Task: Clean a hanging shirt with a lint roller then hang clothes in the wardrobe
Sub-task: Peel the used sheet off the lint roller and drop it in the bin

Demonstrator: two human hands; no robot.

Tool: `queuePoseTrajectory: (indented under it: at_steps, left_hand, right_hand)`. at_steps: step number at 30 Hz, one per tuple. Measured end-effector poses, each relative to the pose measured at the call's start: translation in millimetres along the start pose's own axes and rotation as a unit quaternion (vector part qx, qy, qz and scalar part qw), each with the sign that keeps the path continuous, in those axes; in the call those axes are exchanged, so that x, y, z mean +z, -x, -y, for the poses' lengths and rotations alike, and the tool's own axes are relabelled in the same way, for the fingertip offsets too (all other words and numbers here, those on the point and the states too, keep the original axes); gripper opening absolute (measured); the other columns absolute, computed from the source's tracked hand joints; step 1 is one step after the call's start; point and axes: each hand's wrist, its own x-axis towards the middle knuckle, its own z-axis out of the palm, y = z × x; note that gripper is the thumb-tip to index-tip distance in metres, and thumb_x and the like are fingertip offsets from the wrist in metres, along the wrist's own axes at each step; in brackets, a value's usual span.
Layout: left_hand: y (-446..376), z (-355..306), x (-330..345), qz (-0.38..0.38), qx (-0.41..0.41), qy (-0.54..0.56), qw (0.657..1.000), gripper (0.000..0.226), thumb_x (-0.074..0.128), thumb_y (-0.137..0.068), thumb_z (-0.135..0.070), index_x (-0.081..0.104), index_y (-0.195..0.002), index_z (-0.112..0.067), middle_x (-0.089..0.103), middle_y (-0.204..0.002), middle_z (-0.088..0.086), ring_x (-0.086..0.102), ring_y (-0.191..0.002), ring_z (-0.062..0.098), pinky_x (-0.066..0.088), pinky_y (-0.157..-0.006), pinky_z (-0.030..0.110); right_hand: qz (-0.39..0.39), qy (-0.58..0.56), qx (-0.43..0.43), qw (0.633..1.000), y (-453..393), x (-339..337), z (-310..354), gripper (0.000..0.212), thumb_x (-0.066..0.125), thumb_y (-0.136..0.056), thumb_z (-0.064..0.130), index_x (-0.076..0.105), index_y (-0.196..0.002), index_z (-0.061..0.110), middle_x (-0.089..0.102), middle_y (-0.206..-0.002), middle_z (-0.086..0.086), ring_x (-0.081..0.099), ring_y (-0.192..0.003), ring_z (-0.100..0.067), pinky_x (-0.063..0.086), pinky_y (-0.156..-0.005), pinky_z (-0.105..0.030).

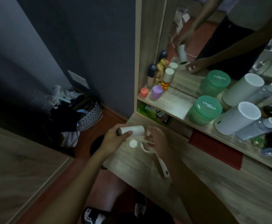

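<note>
My left hand (114,138) grips a white lint roll (134,130), a short cylinder held sideways above the wooden dresser top (212,183). My right hand (156,139) holds the top end of the white lint roller handle (160,162), which hangs down and to the right over the dresser. The roll and the handle are apart, a small gap between them. A small white round cap (133,144) sits between my hands; whether it rests on the dresser I cannot tell. No shirt or wardrobe is in view.
A mirror (229,38) above the dresser shelf (172,101) reflects my arms. Bottles and small jars (157,78), a green tub (204,109), a white cylinder device (237,118) and a spray bottle (261,125) stand on the shelf. A bag with clothes (77,113) lies on the floor by the dark wall.
</note>
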Motion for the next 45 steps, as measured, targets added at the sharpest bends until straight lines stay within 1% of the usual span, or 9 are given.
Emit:
queuePoseTrajectory:
  at_steps: [3,6,12,24,27,31,35,38,45]
  left_hand:
    - [0.9,5.4,-10.4,-0.021,-0.017,-0.005,1.000,0.033,0.074,-0.083,-0.026,0.063,-0.113,-0.017,0.065,-0.099,-0.001,0.065,-0.080,0.012,0.051,-0.058,0.015]
    - [1.4,12.8,-17.6,-0.035,-0.028,-0.022,0.999,0.035,0.075,-0.081,-0.030,0.062,-0.113,-0.021,0.067,-0.100,0.000,0.066,-0.078,0.012,0.055,-0.066,0.023]
    - [2.4,27.4,-32.7,-0.045,-0.047,-0.046,0.997,0.036,0.077,-0.077,-0.039,0.063,-0.109,-0.031,0.069,-0.101,0.001,0.066,-0.084,0.017,0.052,-0.069,0.028]
    - [9.0,30.8,-67.2,-0.052,-0.077,-0.036,0.995,0.032,0.074,-0.081,-0.034,0.059,-0.109,-0.029,0.070,-0.094,0.001,0.067,-0.071,0.014,0.052,-0.065,0.026]
    - [6.2,31.9,-81.3,-0.052,-0.073,-0.022,0.996,0.032,0.072,-0.083,-0.032,0.058,-0.111,-0.028,0.068,-0.096,0.001,0.067,-0.074,0.016,0.053,-0.068,0.028]
    - [4.5,33.9,-111.3,-0.042,-0.071,0.013,0.997,0.031,0.070,-0.086,-0.025,0.058,-0.115,-0.021,0.066,-0.102,0.008,0.065,-0.074,0.017,0.053,-0.067,0.029]
    - [10.0,42.1,-160.4,-0.019,-0.079,0.018,0.997,0.029,0.064,-0.091,-0.020,0.057,-0.119,-0.017,0.063,-0.099,0.001,0.064,-0.080,0.016,0.055,-0.082,0.040]
    - [13.1,54.4,-204.1,-0.006,-0.066,-0.010,0.998,0.024,0.060,-0.094,-0.018,0.054,-0.117,-0.021,0.061,-0.098,0.001,0.060,-0.076,0.012,0.052,-0.072,0.030]
    - [-6.5,114.8,-278.6,0.030,-0.103,-0.086,0.991,0.057,0.065,-0.089,-0.032,0.045,-0.141,-0.019,0.058,-0.131,0.013,0.059,-0.115,0.032,0.049,-0.099,0.047]
  right_hand:
    - [-0.018,0.283,-0.151,0.947,-20.2,2.1,-5.6,0.034,0.063,-0.090,0.033,0.058,-0.119,0.015,0.062,-0.113,0.003,0.058,-0.102,-0.013,0.048,-0.093,-0.035]
    - [-0.051,0.473,-0.227,0.850,-32.4,6.3,-11.7,0.037,0.056,-0.094,0.033,0.055,-0.122,0.008,0.062,-0.116,-0.008,0.059,-0.111,-0.023,0.042,-0.095,-0.034]
    - [-0.058,0.551,-0.188,0.811,-39.8,10.9,-21.1,0.040,0.061,-0.087,0.033,0.054,-0.125,0.022,0.056,-0.126,-0.009,0.059,-0.115,-0.031,0.044,-0.102,-0.044]
    - [-0.105,0.495,-0.215,0.836,-25.1,22.3,-14.9,0.058,0.061,-0.088,0.032,0.040,-0.141,0.021,0.046,-0.139,-0.010,0.052,-0.121,-0.031,0.045,-0.099,-0.047]
    - [-0.112,0.521,-0.267,0.803,-15.0,48.2,-16.6,0.061,0.054,-0.092,0.042,0.037,-0.144,0.014,0.044,-0.145,-0.011,0.047,-0.129,-0.026,0.040,-0.105,-0.040]
    - [-0.077,0.479,-0.324,0.812,-0.1,92.0,-19.8,0.059,0.058,-0.093,0.037,0.040,-0.143,0.012,0.046,-0.146,-0.013,0.043,-0.134,-0.030,0.037,-0.109,-0.043]
    - [-0.094,0.450,-0.314,0.831,9.5,140.4,-34.6,0.065,0.058,-0.093,0.040,0.033,-0.148,0.018,0.040,-0.151,-0.008,0.039,-0.137,-0.027,0.039,-0.106,-0.043]
    - [-0.130,0.458,-0.306,0.825,18.1,181.8,-53.4,0.071,0.055,-0.093,0.045,0.026,-0.151,0.017,0.032,-0.155,-0.011,0.029,-0.143,-0.028,0.036,-0.111,-0.045]
    - [-0.153,0.408,-0.286,0.853,25.6,266.8,-102.5,0.069,0.052,-0.095,0.045,0.023,-0.152,0.021,0.026,-0.158,-0.006,0.022,-0.147,-0.025,0.034,-0.114,-0.042]
